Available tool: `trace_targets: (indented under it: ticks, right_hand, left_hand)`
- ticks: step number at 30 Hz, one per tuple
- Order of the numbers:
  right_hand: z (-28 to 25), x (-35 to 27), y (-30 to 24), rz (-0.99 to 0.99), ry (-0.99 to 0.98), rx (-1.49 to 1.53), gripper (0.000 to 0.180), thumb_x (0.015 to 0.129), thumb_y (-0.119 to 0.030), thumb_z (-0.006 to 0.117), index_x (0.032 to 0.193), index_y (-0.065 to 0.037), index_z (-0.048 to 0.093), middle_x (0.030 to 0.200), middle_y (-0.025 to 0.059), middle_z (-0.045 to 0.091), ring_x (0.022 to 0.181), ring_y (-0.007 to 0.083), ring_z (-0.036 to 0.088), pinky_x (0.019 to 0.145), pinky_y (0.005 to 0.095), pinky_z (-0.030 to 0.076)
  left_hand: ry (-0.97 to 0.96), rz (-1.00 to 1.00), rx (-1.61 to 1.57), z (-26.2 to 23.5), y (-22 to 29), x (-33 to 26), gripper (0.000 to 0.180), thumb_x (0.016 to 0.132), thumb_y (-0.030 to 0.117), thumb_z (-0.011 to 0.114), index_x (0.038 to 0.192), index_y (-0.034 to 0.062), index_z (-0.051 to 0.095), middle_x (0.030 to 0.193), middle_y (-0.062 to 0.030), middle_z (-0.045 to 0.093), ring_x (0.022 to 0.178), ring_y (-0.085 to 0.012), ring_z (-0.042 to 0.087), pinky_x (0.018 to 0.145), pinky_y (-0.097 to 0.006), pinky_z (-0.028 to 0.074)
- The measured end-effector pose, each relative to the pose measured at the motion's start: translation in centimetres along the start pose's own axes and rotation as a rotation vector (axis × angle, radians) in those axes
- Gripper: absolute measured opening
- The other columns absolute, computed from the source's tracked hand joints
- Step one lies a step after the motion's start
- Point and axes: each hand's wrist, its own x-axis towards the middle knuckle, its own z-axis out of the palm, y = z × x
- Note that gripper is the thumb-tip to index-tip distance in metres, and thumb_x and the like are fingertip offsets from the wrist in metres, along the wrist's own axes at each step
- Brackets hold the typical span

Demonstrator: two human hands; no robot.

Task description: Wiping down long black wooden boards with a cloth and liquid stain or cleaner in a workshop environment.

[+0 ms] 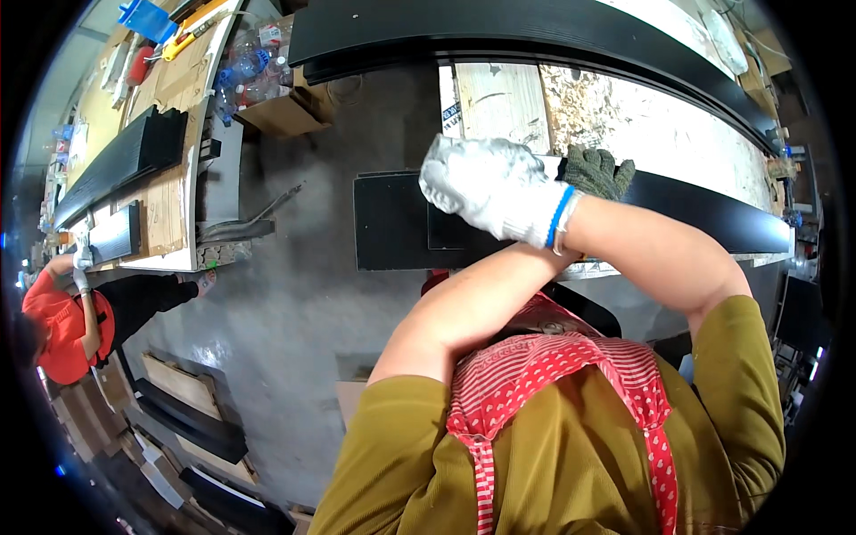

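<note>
My forearms cross at the wrists. My right hand (490, 185), in a white glove with a blue cuff, reaches to the left over a long black board (713, 209). Its fingers are bent and drawn together; anything inside them is hidden. Beneath the right wrist passes my left forearm, and just beyond it my left hand (599, 172) shows in a grey-green glove, fingers apart, at the board's far edge. The right forearm hides part of the left hand. Below the white glove, a black panel end (388, 227) juts past the bench's left side.
Another long black board (526, 40) spans the far side of the worn white bench (624, 107). On the left, a co-worker in red (71, 316) handles a board at another bench (165, 223). Plastic bottles and a cardboard box (281, 111) stand between; boards (192, 419) lie on the floor.
</note>
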Motion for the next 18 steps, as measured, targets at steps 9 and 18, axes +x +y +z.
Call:
trace_targets:
  ticks: [9,18]
  right_hand:
    - [-2.4,0.0,0.0,-0.044,-0.099,0.023,0.016,0.086,-0.016,0.056,0.093,-0.006,0.067,0.082,0.0192,0.067,0.084,0.0353,0.070,0.073,0.0453,0.056]
    - [0.5,1.0,0.6,-0.073,0.066,-0.034,0.013,0.085,-0.015,0.059,0.089,-0.006,0.067,0.086,0.0208,0.067,0.086,0.0357,0.069,0.074,0.0463,0.056]
  left_hand:
    - [-0.016,-0.025,-0.003,0.1,-0.6,-0.1,0.064,0.098,0.056,0.044,0.147,0.0157,0.043,0.156,-0.0124,0.037,0.141,-0.0287,0.037,0.117,-0.041,0.028]
    - [-0.057,0.012,-0.020,0.6,-0.4,-0.2,0.064,0.098,0.056,0.044,0.147,0.0158,0.042,0.156,-0.0130,0.037,0.141,-0.0285,0.038,0.117,-0.041,0.029]
